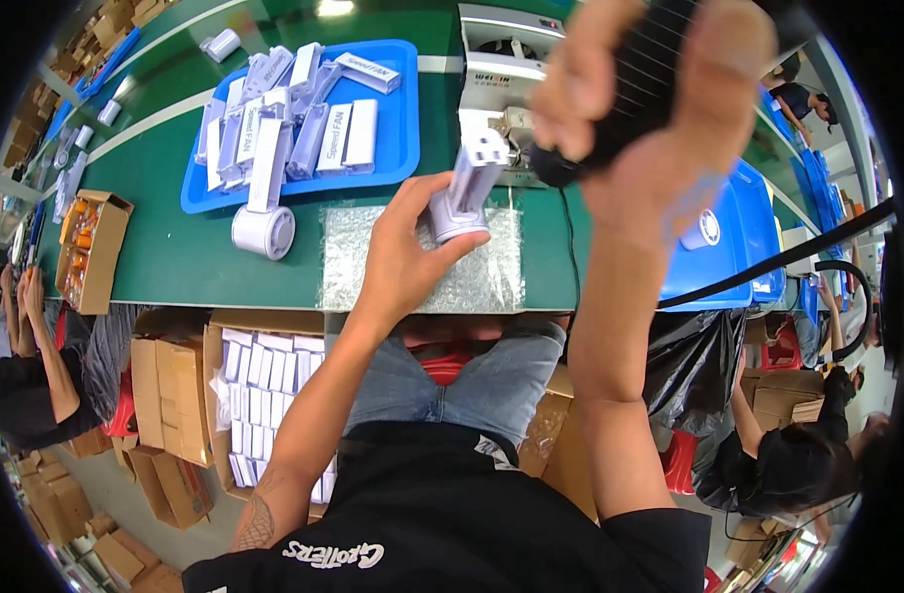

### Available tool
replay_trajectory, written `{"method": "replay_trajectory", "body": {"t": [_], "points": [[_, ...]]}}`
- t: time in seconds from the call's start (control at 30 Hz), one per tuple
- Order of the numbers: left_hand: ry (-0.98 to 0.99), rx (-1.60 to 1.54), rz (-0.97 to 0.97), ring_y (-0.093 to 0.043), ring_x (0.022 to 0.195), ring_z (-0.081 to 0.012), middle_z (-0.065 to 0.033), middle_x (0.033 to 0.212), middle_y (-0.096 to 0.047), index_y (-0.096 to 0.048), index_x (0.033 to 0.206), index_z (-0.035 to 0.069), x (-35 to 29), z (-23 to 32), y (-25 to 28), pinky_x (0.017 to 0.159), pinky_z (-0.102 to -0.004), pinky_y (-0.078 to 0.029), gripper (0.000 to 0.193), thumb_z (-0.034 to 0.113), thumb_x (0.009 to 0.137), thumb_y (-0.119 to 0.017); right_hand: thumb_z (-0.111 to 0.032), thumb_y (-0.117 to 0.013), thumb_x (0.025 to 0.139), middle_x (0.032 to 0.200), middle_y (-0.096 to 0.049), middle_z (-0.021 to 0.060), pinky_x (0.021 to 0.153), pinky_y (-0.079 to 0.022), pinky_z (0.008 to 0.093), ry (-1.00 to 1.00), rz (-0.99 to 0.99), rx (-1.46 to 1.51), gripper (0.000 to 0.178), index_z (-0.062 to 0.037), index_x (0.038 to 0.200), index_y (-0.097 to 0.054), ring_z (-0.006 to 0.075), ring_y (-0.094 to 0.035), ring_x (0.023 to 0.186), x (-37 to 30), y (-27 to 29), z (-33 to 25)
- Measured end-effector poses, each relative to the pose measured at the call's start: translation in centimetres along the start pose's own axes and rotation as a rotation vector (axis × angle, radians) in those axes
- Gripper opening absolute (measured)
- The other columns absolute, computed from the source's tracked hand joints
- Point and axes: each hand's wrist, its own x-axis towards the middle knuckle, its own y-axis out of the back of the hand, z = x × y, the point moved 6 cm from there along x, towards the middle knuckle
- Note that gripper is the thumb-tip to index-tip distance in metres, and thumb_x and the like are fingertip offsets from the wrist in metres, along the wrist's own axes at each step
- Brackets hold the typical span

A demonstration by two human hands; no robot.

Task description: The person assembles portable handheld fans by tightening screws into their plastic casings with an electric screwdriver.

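My left hand (405, 247) is closed round the round base of a white handheld fan body (475, 178), which stands upright over a sheet of bubble wrap (348, 272). Raised at the upper right, my right hand (704, 124) grips a black ribbed electric screwdriver (652, 74). Motion smears this hand, and the tool's dark lower end (554, 168) points toward the fan body; its bit cannot be made out. Left of the bubble wrap, another white fan (264, 232) lies with its handle resting on the rim of a blue tray (401, 128).
Several white fan parts fill the blue tray. A silver machine (482, 84) stands behind the fan body. At right are another blue tray (714, 262) and a black cable (798, 255). An open carton (101, 262) of orange-topped items sits left. Co-workers (37, 366) sit on both sides.
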Motion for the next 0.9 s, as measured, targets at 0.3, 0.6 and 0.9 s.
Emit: {"method": "replay_trajectory", "body": {"t": [0.3, 0.6, 0.9], "points": [[0.053, -0.051, 0.008, -0.067, 0.107, -0.0243, -0.0122, 0.12, -0.068, -0.066, 0.131, 0.0, -0.1, -0.3, 0.0, 0.094, -0.0362, -0.053, 0.063, 0.015, 0.077, -0.094, -0.036, -0.06, 0.112, 0.065, -0.056, 0.0037, 0.039, -0.042, 0.0251, 0.203, 0.13, -0.198, 0.03, -0.0064, 0.112, -0.06, 0.0109, -0.051, 0.043, 4.6, 5.5, 1.0], [0.041, -0.066, 0.006, -0.067, 0.108, -0.0247, -0.0128, 0.122, -0.068, -0.065, 0.132, -0.001, -0.3, -0.5, 0.1, 0.095, -0.0361, -0.053, 0.065, 0.016, 0.077, -0.094, -0.039, -0.059, 0.112, 0.061, -0.055, 0.0021, 0.037, -0.041, 0.0251, 0.149, 0.151, -0.176, 0.035, -0.0043, 0.119, -0.061, 0.0101, -0.049, 0.04, 3.1, 4.4, 0.3], [0.079, -0.017, 0.008, -0.068, 0.111, -0.0267, -0.0136, 0.123, -0.069, -0.065, 0.133, -0.002, -0.2, -0.2, 0.3, 0.098, -0.0365, -0.053, 0.065, 0.016, 0.077, -0.094, -0.052, -0.053, 0.111, 0.059, -0.056, 0.0021, 0.037, -0.043, 0.0235, 0.047, 0.184, -0.291, 0.054, -0.0006, 0.127, -0.057, 0.0098, -0.051, 0.039, 0.4, 1.6, -1.9]]}}
